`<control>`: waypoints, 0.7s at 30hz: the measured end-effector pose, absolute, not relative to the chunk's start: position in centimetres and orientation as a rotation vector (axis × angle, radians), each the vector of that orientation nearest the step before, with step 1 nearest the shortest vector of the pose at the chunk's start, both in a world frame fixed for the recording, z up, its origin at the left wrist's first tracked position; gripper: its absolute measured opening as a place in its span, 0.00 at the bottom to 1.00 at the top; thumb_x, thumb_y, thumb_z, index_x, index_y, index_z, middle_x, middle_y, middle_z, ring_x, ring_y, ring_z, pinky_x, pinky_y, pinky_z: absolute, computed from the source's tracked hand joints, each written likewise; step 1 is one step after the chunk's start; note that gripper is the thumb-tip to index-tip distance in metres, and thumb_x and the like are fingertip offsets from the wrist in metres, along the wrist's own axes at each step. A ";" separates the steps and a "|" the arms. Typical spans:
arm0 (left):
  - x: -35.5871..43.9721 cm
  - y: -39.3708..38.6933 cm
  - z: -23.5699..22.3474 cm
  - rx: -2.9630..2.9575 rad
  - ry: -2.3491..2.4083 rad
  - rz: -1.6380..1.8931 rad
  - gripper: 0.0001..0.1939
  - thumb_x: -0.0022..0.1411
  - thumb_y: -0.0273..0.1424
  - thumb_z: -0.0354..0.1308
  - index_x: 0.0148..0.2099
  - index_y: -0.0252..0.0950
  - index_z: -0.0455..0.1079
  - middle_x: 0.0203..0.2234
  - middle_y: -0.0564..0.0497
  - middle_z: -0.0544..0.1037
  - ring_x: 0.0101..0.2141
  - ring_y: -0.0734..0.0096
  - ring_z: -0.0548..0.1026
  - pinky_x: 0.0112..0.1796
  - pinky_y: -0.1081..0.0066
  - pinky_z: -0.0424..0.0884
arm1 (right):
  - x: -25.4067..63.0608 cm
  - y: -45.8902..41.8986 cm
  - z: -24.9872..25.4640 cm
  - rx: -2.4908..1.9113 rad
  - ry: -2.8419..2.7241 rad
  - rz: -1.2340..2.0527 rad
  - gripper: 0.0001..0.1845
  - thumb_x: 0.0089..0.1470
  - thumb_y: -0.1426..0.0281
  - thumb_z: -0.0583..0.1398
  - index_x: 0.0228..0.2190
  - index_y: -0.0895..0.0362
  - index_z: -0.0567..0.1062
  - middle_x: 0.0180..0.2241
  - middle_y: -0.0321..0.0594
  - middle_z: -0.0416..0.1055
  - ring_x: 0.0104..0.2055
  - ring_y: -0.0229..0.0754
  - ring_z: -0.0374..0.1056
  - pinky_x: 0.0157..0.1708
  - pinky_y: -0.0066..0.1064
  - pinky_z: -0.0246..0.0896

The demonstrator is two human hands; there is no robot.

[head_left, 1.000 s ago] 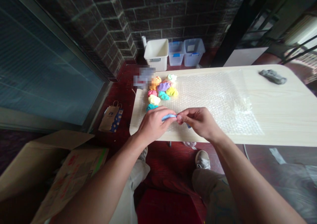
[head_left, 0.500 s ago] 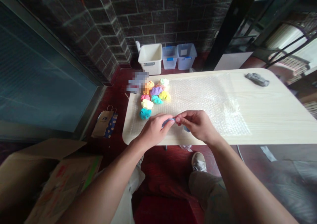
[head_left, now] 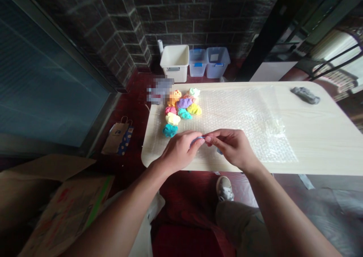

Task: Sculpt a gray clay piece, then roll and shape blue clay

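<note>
My left hand (head_left: 181, 149) is closed around a soft blue piece that looks like modelling clay (head_left: 197, 139), mostly hidden by the fingers. My right hand (head_left: 234, 147) pinches the end of the same piece, so thumbs and fingertips almost touch. Another bit of blue (head_left: 219, 151) shows under the right palm; whether it joins the held piece I cannot tell. Beyond the left hand lie several coloured clay lumps, among them a teal one (head_left: 170, 130), a cream one (head_left: 172, 119), a purple one (head_left: 184, 103) and a yellow one (head_left: 194, 109).
Bubble wrap (head_left: 235, 113) covers part of the pale table (head_left: 326, 136). A crumpled grey lump (head_left: 305, 95) rests at the far right. Behind the table stand a white bin (head_left: 175, 62) and clear tubs (head_left: 217, 62). An open cardboard box (head_left: 70, 207) and a paper bag (head_left: 115, 137) are at the left.
The view has shifted slightly, moving the table items a little to the right. Both hands keep the blue clay at nearly the same pose, with only small finger motion.
</note>
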State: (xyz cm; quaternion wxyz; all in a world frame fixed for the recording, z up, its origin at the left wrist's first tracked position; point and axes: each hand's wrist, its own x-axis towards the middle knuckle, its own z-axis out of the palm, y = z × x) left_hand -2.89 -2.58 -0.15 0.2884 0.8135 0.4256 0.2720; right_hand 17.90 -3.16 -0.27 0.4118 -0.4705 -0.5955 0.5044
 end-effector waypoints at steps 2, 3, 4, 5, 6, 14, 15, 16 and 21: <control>-3.2 -2.8 0.1 2.191 1.150 0.679 0.10 0.75 0.36 0.56 0.42 0.37 0.73 0.36 0.49 0.81 0.38 0.64 0.79 0.37 0.68 0.70 | 17.4 -3.1 -0.4 -1.175 -1.476 1.295 0.18 0.57 0.54 0.71 0.34 0.57 0.87 0.29 0.43 0.83 0.30 0.42 0.76 0.32 0.33 0.72; -3.3 -2.8 0.2 2.203 1.162 0.656 0.09 0.74 0.37 0.57 0.43 0.37 0.72 0.38 0.48 0.81 0.38 0.63 0.79 0.37 0.67 0.71 | 17.1 -3.1 -0.5 -1.170 -1.453 1.307 0.18 0.57 0.54 0.71 0.36 0.58 0.86 0.29 0.43 0.83 0.30 0.42 0.76 0.32 0.33 0.72; -3.3 -2.9 0.2 2.216 1.179 0.638 0.08 0.74 0.37 0.57 0.44 0.38 0.71 0.39 0.47 0.81 0.39 0.62 0.79 0.37 0.67 0.71 | 16.9 -3.0 -0.6 -1.165 -1.431 1.316 0.19 0.57 0.54 0.71 0.38 0.58 0.86 0.30 0.43 0.83 0.30 0.43 0.77 0.32 0.33 0.73; -3.4 -2.9 0.2 2.228 1.199 0.621 0.08 0.75 0.37 0.57 0.45 0.38 0.71 0.40 0.47 0.82 0.40 0.61 0.80 0.38 0.66 0.72 | 16.8 -3.0 -0.7 -1.158 -1.415 1.319 0.19 0.56 0.55 0.72 0.39 0.58 0.86 0.31 0.43 0.84 0.31 0.43 0.77 0.33 0.34 0.73; -3.4 -2.9 0.3 2.241 1.220 0.605 0.08 0.76 0.36 0.55 0.46 0.37 0.71 0.41 0.46 0.82 0.41 0.61 0.80 0.39 0.66 0.72 | 16.7 -3.0 -0.7 -1.151 -1.409 1.312 0.19 0.56 0.55 0.72 0.40 0.57 0.86 0.32 0.44 0.84 0.32 0.44 0.78 0.34 0.34 0.74; -3.2 -2.6 0.1 2.336 1.255 0.549 0.11 0.78 0.35 0.51 0.43 0.38 0.70 0.37 0.48 0.82 0.38 0.62 0.80 0.36 0.67 0.70 | 17.0 -3.1 0.0 -1.229 -1.510 1.198 0.16 0.57 0.56 0.71 0.35 0.57 0.87 0.28 0.43 0.82 0.29 0.43 0.75 0.28 0.33 0.71; -3.1 -2.6 0.1 2.337 1.256 0.550 0.12 0.78 0.35 0.51 0.42 0.38 0.70 0.37 0.48 0.82 0.38 0.62 0.80 0.35 0.67 0.70 | 17.1 -3.1 0.0 -1.232 -1.514 1.199 0.17 0.57 0.55 0.71 0.35 0.57 0.87 0.28 0.43 0.82 0.29 0.43 0.75 0.27 0.33 0.71; -3.1 -2.6 0.1 2.336 1.257 0.550 0.12 0.78 0.35 0.50 0.41 0.38 0.70 0.36 0.48 0.82 0.37 0.62 0.80 0.35 0.67 0.69 | 17.1 -3.1 0.0 -1.226 -1.512 1.208 0.18 0.57 0.54 0.71 0.36 0.57 0.87 0.29 0.43 0.82 0.29 0.43 0.75 0.27 0.33 0.71; -3.2 -2.8 0.1 2.317 1.226 0.583 0.11 0.77 0.34 0.50 0.41 0.38 0.70 0.35 0.49 0.80 0.37 0.63 0.79 0.36 0.67 0.69 | 17.3 -3.1 -0.5 -1.171 -1.471 1.284 0.21 0.54 0.52 0.73 0.36 0.58 0.87 0.30 0.43 0.83 0.29 0.42 0.75 0.29 0.33 0.71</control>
